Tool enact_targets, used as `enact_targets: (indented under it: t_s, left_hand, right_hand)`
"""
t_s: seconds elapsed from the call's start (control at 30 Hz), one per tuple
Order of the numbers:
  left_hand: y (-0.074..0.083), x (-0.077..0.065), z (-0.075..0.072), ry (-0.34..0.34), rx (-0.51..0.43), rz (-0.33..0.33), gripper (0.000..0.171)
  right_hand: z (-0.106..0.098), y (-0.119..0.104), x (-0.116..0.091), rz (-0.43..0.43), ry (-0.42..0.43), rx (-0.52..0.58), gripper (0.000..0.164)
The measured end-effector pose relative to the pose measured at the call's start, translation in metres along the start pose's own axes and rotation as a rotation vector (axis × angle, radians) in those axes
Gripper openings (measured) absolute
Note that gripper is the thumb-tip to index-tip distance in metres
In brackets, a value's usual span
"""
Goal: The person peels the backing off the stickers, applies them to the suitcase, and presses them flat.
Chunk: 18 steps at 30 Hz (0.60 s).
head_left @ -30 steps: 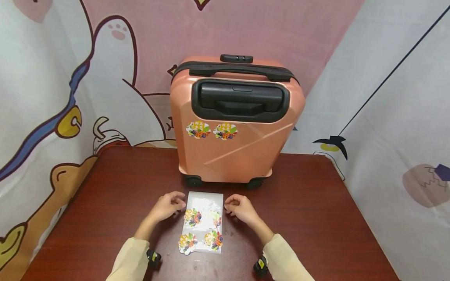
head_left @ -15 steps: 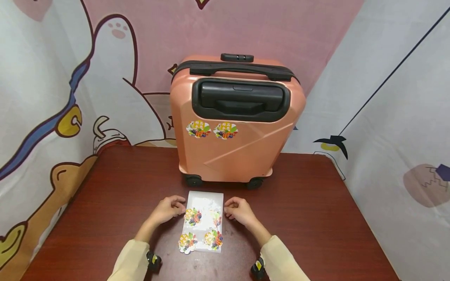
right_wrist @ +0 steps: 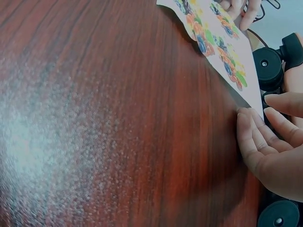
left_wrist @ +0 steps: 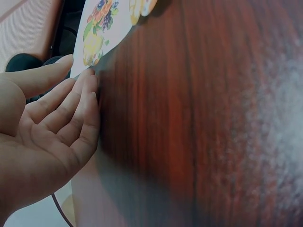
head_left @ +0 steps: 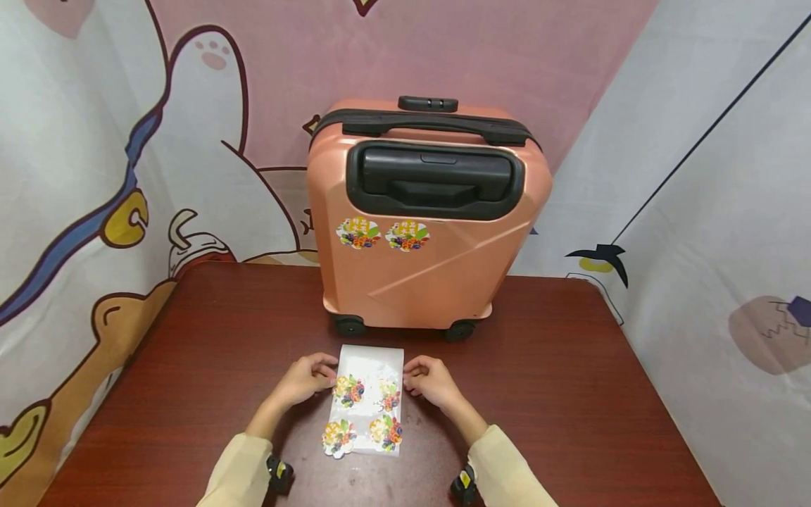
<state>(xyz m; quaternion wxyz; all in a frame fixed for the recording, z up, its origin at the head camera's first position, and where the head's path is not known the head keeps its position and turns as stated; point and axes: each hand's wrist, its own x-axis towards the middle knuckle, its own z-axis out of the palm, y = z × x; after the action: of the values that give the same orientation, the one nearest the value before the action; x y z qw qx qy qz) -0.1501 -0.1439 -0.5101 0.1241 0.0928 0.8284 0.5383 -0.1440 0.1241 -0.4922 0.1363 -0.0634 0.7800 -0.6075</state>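
Observation:
A white sticker sheet [head_left: 369, 359] lies flat on the table, bearing several fruit stickers such as the lower right sticker [head_left: 386, 432]. My left hand [head_left: 305, 378] rests at the sheet's left edge, fingertips right by it, thumb apart from the fingers. On the other side, my right hand [head_left: 436, 382] has its fingertips at the right edge, fingers loosely bent. Nothing shows between thumb and fingers of the left hand [left_wrist: 61, 113] or right hand [right_wrist: 270, 142] in the wrist views. A pink suitcase [head_left: 437, 274] stands upright behind the sheet, with two fruit stickers [head_left: 357, 234] on its front.
The suitcase's black wheels [head_left: 350, 326] stand on the brown wooden table [head_left: 557, 394], just beyond the sheet. A patterned cloth [head_left: 266, 84] hangs behind and on both sides. Black wrist devices [head_left: 279, 474] sit under both sleeves.
Both hands stay beside the sheet. Over the last second the left hand has slid slightly toward me, and the right forearm has shifted a little to the left.

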Motion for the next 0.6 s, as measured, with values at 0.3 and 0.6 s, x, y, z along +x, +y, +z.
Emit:
enact_targets:
  t_s: [0.3, 0.6]
  left_hand:
    - [0.001, 0.002, 0.003, 0.052, -0.005, 0.016, 0.03]
    - [0.007, 0.003, 0.006, 0.157, -0.022, -0.04, 0.032]
  right_hand:
    - [0.0, 0.001, 0.0, -0.011, -0.001, 0.026, 0.018]
    - [0.0, 0.004, 0.006, -0.003, 0.026, 0.009, 0.017]
